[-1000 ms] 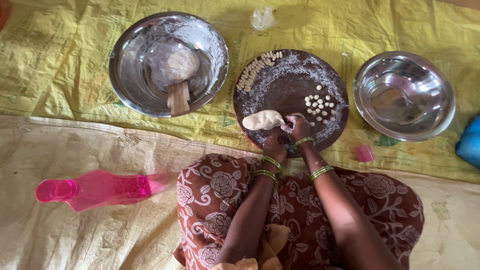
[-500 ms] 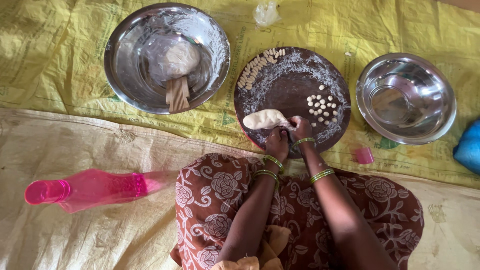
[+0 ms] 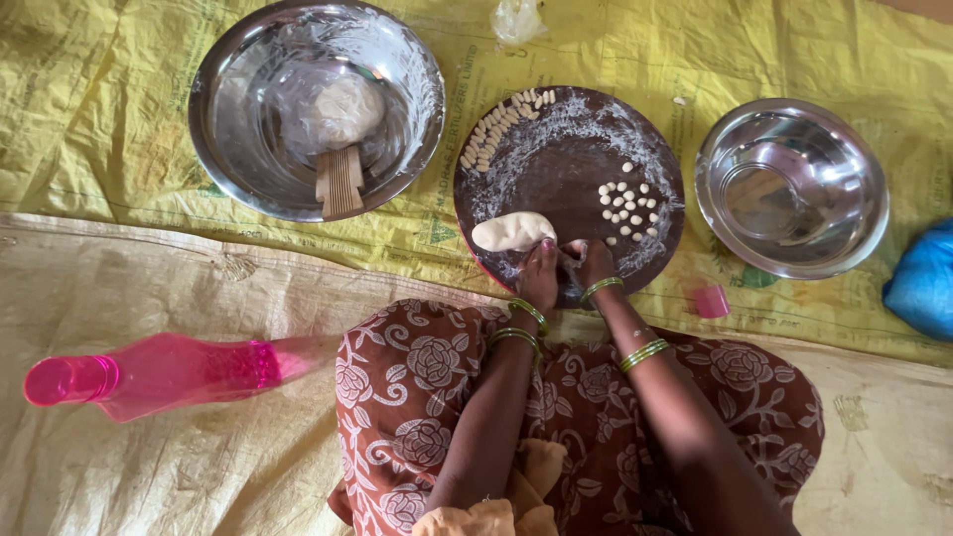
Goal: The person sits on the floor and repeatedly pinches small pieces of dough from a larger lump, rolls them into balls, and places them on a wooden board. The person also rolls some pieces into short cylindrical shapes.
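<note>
Both hands are pinched together on a bit of dough at the round board's (image 3: pixel 556 179) near edge, left hand (image 3: pixel 541 278) touching right hand (image 3: pixel 588 266), with the oval dough lump (image 3: pixel 512 231) lying crosswise just beyond the left hand's fingertips.

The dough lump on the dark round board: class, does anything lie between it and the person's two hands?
Nothing visible does. The dough lump lies on the floured board, right beside the left hand, which seems to touch its edge. The right hand is just behind the left.
</note>
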